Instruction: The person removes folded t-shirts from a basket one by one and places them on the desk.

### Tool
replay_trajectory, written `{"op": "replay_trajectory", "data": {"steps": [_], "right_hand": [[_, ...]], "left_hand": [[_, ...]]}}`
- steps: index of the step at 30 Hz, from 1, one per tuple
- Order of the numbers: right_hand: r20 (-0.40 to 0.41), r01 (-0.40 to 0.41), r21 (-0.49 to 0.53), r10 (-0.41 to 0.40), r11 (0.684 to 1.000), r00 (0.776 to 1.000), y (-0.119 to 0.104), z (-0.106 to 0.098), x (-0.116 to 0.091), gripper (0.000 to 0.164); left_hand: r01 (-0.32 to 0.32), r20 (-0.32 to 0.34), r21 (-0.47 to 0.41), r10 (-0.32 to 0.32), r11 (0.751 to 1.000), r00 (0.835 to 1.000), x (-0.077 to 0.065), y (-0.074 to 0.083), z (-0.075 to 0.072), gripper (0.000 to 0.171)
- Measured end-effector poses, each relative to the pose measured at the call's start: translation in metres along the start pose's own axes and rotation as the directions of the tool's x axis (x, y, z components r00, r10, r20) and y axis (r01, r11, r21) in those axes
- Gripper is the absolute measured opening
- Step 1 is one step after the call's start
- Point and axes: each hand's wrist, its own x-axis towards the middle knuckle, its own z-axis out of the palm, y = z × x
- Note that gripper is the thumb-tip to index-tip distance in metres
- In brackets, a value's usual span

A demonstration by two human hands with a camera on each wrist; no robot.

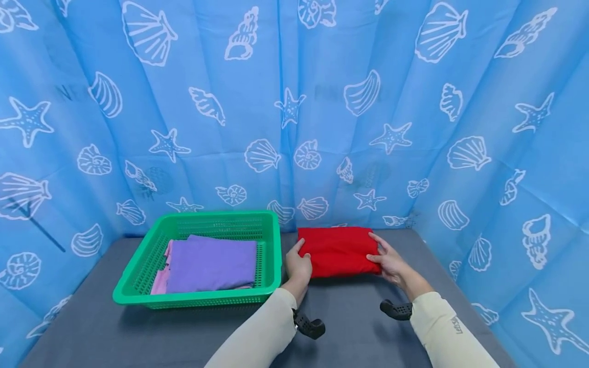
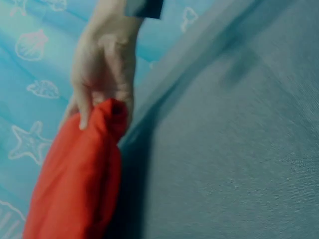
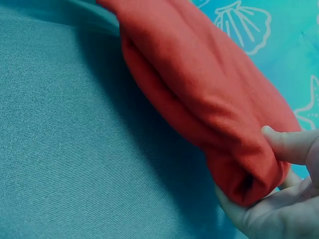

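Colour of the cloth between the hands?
Red. The cloth shows best in the head view.

A: Type of place?
B: Curtained-off nook; home or lab, can't tell.
A: Evidence?
B: Blue curtain [image 1: 322,128], shell print, behind and along both sides; grey worktop [image 1: 345,317] within.
A: Homely signs?
B: Purple cloth [image 1: 213,263] in green basket [image 1: 198,295], red cloth [image 1: 339,250] beside. Black gadgets [image 1: 309,326] at wrists: more lab-like.

Basket [image 1: 195,295] of cloths [image 1: 211,263] on table [image 1: 152,337], left of another cloth [image 1: 340,250], curtain [image 1: 322,128] behind
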Motion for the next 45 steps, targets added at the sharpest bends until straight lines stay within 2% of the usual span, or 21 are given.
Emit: {"op": "replay_trajectory", "data": {"steps": [5,13,20,25,30,36,40,45], "right_hand": [[-0.022,0.000,-0.018,0.000,1.000,1.000,0.000,0.001,0.005,0.079],[-0.060,-0.024,-0.077,0.019,0.997,0.998,0.001,-0.003,0.014,0.079],[-0.094,-0.034,-0.118,0.023,0.992,0.995,-0.001,0.000,0.017,0.079],[-0.128,-0.053,-0.188,0.029,0.981,0.991,-0.003,0.002,0.019,0.077],[-0.171,-0.102,-0.246,0.060,0.964,0.983,-0.001,0.002,0.019,0.078],[-0.225,-0.131,-0.297,0.064,0.946,0.972,0.005,0.002,0.017,0.071],[-0.264,-0.125,-0.359,0.028,0.925,0.964,0.008,0.004,0.015,0.068],[-0.297,-0.095,-0.393,-0.028,0.915,0.955,0.012,0.007,0.008,0.063]], "left_hand": [[-0.052,-0.007,0.007,0.052,0.999,0.999,0.005,-0.013,0.002,0.051],[-0.125,0.036,0.076,0.123,0.989,0.992,0.012,-0.021,0.005,0.050],[-0.125,0.040,0.081,0.122,0.989,0.992,0.016,-0.027,0.007,0.050],[-0.150,0.028,0.121,0.148,0.981,0.989,0.018,-0.032,0.007,0.048],[-0.144,0.025,0.169,0.142,0.975,0.990,0.017,-0.037,0.006,0.047],[-0.135,-0.012,0.235,0.142,0.963,0.990,0.018,-0.046,0.004,0.045],[-0.128,-0.003,0.221,0.132,0.967,0.991,0.018,-0.046,0.002,0.046],[-0.123,0.025,0.106,0.121,0.987,0.992,0.013,-0.044,-0.004,0.046]]}}
